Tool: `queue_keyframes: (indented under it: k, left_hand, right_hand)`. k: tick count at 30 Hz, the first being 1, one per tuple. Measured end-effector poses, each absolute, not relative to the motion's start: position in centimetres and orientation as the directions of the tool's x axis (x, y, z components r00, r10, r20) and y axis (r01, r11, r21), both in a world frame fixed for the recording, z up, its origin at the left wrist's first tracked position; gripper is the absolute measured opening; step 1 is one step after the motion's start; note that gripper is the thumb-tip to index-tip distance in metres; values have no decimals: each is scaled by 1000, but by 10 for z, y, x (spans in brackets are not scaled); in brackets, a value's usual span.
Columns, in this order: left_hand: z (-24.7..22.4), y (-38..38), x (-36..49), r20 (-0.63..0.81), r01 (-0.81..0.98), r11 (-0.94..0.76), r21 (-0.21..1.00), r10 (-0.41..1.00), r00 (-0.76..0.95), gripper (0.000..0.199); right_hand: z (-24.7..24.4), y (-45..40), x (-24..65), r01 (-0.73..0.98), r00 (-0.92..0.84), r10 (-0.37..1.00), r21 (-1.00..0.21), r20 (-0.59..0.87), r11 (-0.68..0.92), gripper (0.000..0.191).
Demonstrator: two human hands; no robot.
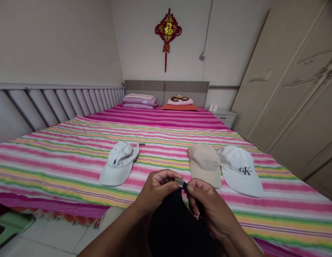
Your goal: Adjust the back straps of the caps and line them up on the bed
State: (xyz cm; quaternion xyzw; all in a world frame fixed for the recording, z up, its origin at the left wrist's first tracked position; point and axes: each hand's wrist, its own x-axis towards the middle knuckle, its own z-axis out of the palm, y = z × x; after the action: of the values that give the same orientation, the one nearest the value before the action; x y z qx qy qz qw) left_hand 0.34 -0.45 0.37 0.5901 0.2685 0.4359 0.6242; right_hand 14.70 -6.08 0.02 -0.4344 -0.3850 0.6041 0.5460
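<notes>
A black cap point(176, 228) is held up near me, over the front edge of the bed. At its back, my left hand point(158, 187) pinches the silvery metal buckle point(179, 182) between thumb and forefinger. My right hand point(210, 201) is closed on the dark strap point(185, 186) right beside the buckle. The strap's far end is hidden by the fingers. Beyond my hands, a beige cap point(204, 160) lies to the right, touching a white cap with dark lettering point(239, 167). A white cap with a small dark logo point(121, 160) rests to the left, its strap sticking up.
Striped sheets cover the bed point(80, 157). Folded purple bedding point(139, 101) and a pink stack point(180, 102) sit by the headboard point(166, 89). A metal railing point(74, 101) runs along the left, a wardrobe point(291, 92) on the right. A green stool point(14, 226) stands at lower left.
</notes>
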Motion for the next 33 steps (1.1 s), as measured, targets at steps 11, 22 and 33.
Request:
queue_keyframes:
  k: [11, 22, 33]
  left_hand:
    - [4, -4, 3, 200, -264, -70, 962, 839, 506, 18]
    - [4, -5, 4, 228, -273, -102, 956, 847, 480, 19]
    - [2, -3, 3, 274, -227, -180, 957, 815, 511, 14]
  right_hand:
    - [1, -59, 142, -368, -25, 996, -925, -91, -93, 27]
    - [1, -62, 142, -409, -44, 996, -909, -75, -86, 29]
    - [-2, -60, 142, -493, -113, 993, -865, -35, -87, 31]
